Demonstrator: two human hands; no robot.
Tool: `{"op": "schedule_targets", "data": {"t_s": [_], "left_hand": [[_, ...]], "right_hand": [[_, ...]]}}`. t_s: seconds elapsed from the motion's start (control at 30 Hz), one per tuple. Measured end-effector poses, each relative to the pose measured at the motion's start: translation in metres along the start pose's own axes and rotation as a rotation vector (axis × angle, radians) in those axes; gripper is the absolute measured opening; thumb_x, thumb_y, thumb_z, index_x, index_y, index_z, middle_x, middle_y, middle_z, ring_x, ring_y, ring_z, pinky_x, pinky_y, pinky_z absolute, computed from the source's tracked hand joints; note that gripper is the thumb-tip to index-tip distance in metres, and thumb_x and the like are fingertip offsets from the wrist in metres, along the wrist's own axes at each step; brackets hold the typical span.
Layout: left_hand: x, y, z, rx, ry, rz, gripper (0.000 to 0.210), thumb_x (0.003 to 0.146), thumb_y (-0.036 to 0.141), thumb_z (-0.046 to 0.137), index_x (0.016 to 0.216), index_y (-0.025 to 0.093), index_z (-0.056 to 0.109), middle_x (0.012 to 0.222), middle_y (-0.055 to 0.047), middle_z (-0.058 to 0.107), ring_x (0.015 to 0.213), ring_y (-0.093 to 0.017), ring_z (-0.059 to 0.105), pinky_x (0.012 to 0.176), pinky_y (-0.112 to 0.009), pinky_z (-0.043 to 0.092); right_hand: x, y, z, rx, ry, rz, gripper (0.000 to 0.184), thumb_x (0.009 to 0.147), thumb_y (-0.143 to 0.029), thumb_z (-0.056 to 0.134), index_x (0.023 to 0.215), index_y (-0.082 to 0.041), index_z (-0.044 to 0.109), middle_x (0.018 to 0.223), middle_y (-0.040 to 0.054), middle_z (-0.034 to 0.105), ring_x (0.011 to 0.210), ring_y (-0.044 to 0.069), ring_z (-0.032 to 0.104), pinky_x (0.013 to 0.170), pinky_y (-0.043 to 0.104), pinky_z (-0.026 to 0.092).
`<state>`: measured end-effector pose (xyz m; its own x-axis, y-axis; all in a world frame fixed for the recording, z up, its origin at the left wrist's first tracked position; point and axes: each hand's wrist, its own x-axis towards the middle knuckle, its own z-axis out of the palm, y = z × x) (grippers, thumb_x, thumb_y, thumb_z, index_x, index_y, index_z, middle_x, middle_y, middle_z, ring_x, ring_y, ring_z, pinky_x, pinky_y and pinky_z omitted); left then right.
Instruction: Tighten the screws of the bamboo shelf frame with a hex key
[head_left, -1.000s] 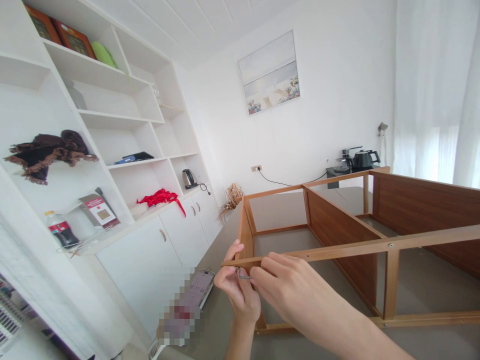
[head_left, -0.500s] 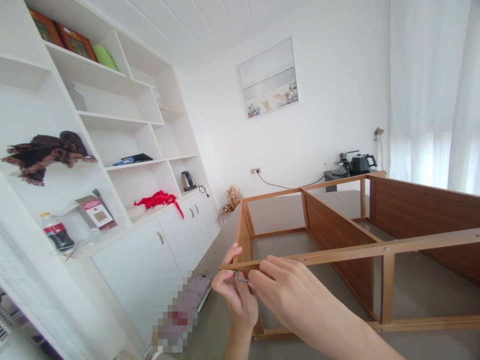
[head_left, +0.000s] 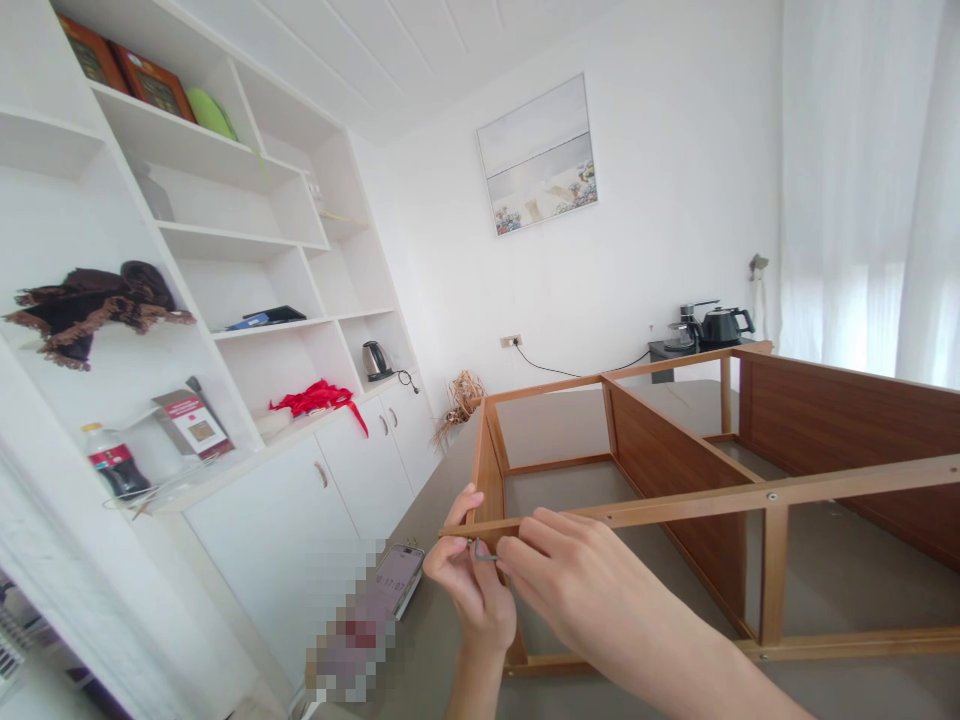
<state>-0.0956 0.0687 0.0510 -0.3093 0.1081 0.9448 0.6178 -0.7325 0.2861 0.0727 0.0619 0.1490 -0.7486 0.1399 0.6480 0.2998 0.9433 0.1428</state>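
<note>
A brown wooden shelf frame lies on its side on the grey table, with wood panels set across it. At its near left corner, my left hand is closed around the end of the rail, fingers above and below. A small screw seems to stick out beneath the rail there, partly hidden by my fingers. My right hand pinches a bent metal hex key whose short end points up near the screw. Whether its tip sits in the screw head cannot be made out.
A phone showing a timer lies on the table left of my hands, partly pixelated. White shelves line the left wall, with a kettle and red cloth. A black pot stands at the back right.
The hex key has turned slightly, its long arm now a little higher. Both hands stay nearly where they were. The phone's timer has advanced.
</note>
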Motion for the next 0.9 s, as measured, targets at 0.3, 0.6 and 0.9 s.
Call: {"op": "schedule_targets", "data": {"t_s": [0.3,0.6,0.9], "left_hand": [[-0.0010,-0.0010,-0.0001,0.002,0.016,-0.013,0.015,0.107,0.020,0.044,0.112,0.028,0.032,0.133,-0.012,0.063,0.134,-0.025,0.059,0.107,-0.061,0.050],[0.0019,0.0036,0.0013,0.004,0.007,0.005,0.013,0.108,0.018,0.040,0.113,0.027,0.032,0.135,-0.013,0.062,0.134,-0.026,0.059,0.110,-0.063,0.047],[0.0034,0.0045,0.0018,0.016,0.005,0.014,0.016,0.106,0.016,0.042,0.112,0.027,0.031,0.134,-0.013,0.063,0.133,-0.026,0.060,0.109,-0.063,0.047]], "right_hand": [[0.0011,-0.0007,-0.0026,0.010,-0.049,-0.005,0.025,0.090,-0.006,0.073,0.082,-0.020,0.053,0.080,-0.0028,0.057,0.066,0.015,0.044,0.059,0.033,0.025],[0.0026,-0.0021,0.0017,0.025,0.045,-0.046,0.025,0.085,-0.001,0.074,0.087,-0.019,0.056,0.079,-0.0033,0.058,0.067,0.015,0.048,0.059,0.033,0.028],[0.0027,-0.0026,0.0045,-0.017,0.074,-0.051,0.022,0.089,-0.003,0.068,0.084,-0.019,0.054,0.076,-0.0029,0.057,0.065,0.015,0.047,0.058,0.032,0.026]]}}
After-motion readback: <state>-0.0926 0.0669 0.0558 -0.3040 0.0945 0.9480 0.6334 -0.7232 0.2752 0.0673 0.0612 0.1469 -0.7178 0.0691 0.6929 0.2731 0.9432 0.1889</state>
